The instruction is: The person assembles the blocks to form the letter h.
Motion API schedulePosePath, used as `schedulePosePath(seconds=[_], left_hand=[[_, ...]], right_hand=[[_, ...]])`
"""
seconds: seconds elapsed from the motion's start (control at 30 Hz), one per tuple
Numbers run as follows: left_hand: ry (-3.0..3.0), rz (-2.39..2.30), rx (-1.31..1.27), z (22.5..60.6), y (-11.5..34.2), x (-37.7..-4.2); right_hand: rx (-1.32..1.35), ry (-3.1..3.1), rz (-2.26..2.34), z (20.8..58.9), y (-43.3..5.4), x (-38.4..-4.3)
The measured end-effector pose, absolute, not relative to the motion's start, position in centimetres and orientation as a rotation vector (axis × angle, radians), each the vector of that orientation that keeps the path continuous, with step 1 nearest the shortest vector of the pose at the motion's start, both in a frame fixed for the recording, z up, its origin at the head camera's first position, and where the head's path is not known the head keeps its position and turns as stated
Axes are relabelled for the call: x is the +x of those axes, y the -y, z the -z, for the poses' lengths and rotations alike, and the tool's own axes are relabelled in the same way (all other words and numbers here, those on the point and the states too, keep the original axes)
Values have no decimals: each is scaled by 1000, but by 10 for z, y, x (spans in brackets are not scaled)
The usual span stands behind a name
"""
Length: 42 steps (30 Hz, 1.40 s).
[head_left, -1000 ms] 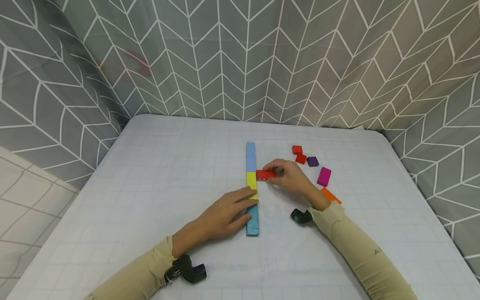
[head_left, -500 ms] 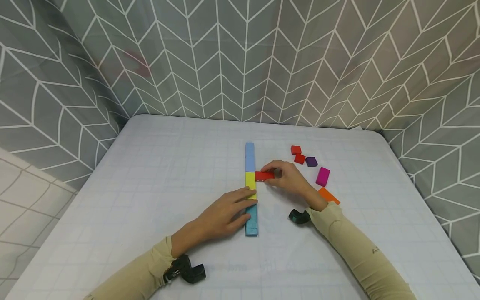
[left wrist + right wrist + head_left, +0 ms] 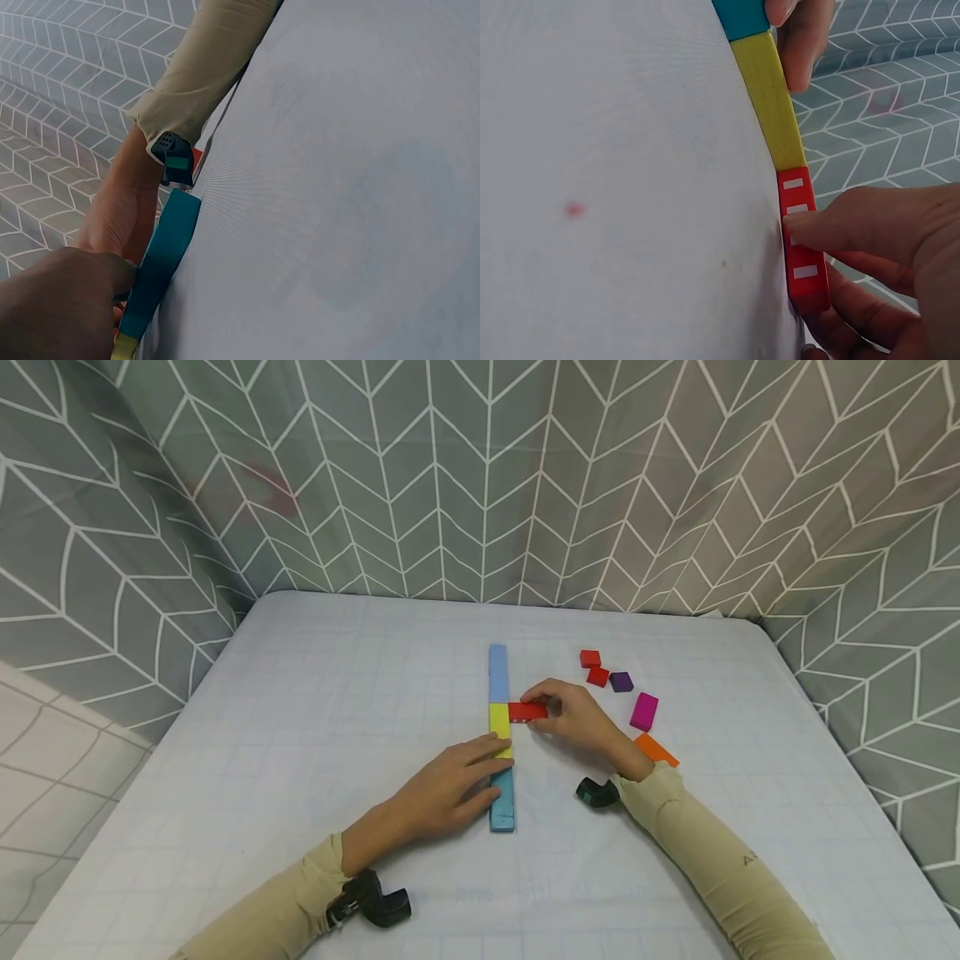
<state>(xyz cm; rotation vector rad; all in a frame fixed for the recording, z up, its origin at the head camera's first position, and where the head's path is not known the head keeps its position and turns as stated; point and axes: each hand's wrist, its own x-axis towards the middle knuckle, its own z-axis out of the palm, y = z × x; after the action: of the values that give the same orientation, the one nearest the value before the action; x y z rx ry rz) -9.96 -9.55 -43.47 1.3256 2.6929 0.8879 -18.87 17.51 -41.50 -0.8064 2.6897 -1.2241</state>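
In the head view a light blue block (image 3: 498,675), a yellow block (image 3: 499,718) and a teal block (image 3: 503,810) lie end to end in a straight line. A red block (image 3: 527,712) juts out to the right from the yellow one, touching its side. My right hand (image 3: 576,717) pinches that red block by its long sides. White marks show on its side in the right wrist view, where my thumb partly covers them. My left hand (image 3: 446,781) rests extended fingers across the yellow and teal blocks, its thumb beside the teal block (image 3: 169,247).
To the right of my right hand lie two small red blocks (image 3: 590,658), a purple block (image 3: 621,682), a magenta block (image 3: 644,712) and an orange block (image 3: 657,749), which my right wrist partly hides. A patterned grey curtain (image 3: 465,485) hangs behind the white table (image 3: 337,693).
The whole view has shifted very slightly. Both hands keep their places, and the red block stays against the yellow one.
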Motion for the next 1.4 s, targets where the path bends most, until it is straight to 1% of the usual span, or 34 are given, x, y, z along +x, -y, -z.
schedulePosePath(seconds=[0.23,0.67,0.93,1.4], left_hand=[[-2688,-888,1325,434,95,-99],[-2679,-882,1317,436,94,-100],[-2700,-872,1320,436,95,-99],[-2706,-866,1316,437,95,-99]], right_hand=[[-829,-2735,1234,409,-182,-189],[-673,-2876,1275,399,-208,-197],[-571,-2986,1325,398,-223,-204],[-299,-3004,1187,401,-247,-213]])
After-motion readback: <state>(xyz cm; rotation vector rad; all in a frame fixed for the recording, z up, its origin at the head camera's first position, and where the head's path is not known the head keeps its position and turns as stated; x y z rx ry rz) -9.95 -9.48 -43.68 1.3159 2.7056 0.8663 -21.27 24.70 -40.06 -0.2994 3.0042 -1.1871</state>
